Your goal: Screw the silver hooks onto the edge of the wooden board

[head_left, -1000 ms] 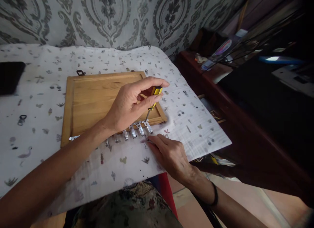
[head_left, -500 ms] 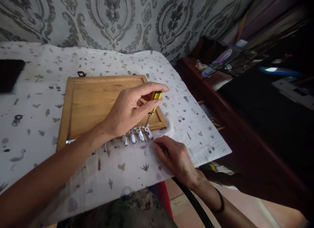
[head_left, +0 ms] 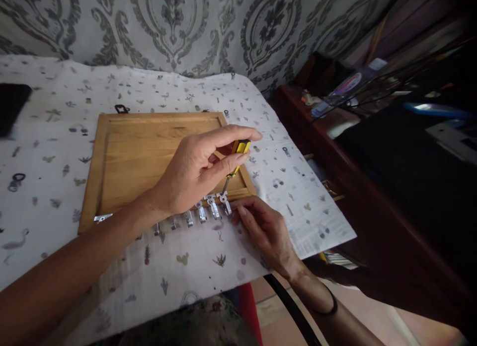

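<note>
My left hand (head_left: 199,165) is closed on the handle of a yellow and black screwdriver (head_left: 242,147), thumb and fingers around it. The screwdriver leans slightly, its tip down on the rightmost silver metal hook (head_left: 225,203). That hook is one of several in a row along the near edge of a framed wooden board (head_left: 137,157). My forearm hides part of the row. Beside the rightmost hook, my right hand (head_left: 268,232) has its fingers curled in, fingertips close against the hook's outer end. Whether they pinch it is hidden.
A white patterned cloth (head_left: 305,187) covers the table, whose edge drops off at the right and front. At the left lies a dark flat object (head_left: 13,107). A dark reddish desk (head_left: 298,117) on the right bears a plastic bottle (head_left: 350,85) and cables.
The view has shifted slightly. My right hand's fingers have curled in closer to the rightmost hook, the thumb now showing on top. The left hand keeps the screwdriver on the same hook.
</note>
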### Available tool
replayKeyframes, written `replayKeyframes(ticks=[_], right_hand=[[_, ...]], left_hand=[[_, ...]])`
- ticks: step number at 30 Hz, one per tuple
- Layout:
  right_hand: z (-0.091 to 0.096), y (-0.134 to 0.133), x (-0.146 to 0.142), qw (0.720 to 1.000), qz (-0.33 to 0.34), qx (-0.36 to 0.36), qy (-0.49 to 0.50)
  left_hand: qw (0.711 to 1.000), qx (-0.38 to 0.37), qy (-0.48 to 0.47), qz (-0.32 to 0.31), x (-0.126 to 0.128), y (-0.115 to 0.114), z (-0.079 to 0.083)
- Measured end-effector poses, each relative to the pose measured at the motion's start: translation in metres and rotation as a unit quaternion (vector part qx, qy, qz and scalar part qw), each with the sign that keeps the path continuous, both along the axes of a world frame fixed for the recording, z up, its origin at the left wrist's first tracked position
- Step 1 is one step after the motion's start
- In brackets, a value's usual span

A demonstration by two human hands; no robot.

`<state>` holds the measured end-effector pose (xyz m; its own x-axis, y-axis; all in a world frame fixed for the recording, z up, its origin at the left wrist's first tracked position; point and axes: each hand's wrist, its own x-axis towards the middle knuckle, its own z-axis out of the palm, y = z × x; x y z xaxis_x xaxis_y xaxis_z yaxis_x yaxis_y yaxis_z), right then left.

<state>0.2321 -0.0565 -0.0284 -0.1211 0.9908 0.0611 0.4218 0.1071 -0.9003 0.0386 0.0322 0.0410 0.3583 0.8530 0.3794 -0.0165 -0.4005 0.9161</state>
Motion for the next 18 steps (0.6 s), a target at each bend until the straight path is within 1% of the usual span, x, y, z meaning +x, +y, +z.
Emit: replayKeyframes(ticks=[3, 6, 9, 14, 18], right_hand=[[-0.002, 0.009, -0.002, 1.000, -0.001, 0.015, 0.000], [-0.005, 0.018, -0.003, 0.999, -0.008, 0.031, -0.006], [-0.008, 0.024, -0.003, 0.999, 0.000, 0.048, -0.016], [-0.009, 0.028, -0.001, 0.996, 0.021, 0.071, -0.052], [-0.006, 0.031, 0.003, 0.997, 0.033, 0.055, -0.049]], left_hand=[[1.000, 0.023, 0.011, -0.001, -0.001, 0.001, -0.002], [0.997, 0.068, 0.026, -0.008, -0.001, 0.002, -0.005], [0.993, 0.105, 0.044, -0.012, -0.002, 0.003, -0.008], [0.992, 0.121, 0.044, -0.008, -0.002, 0.004, -0.010], [0.992, 0.124, 0.022, -0.008, -0.002, 0.005, -0.012]])
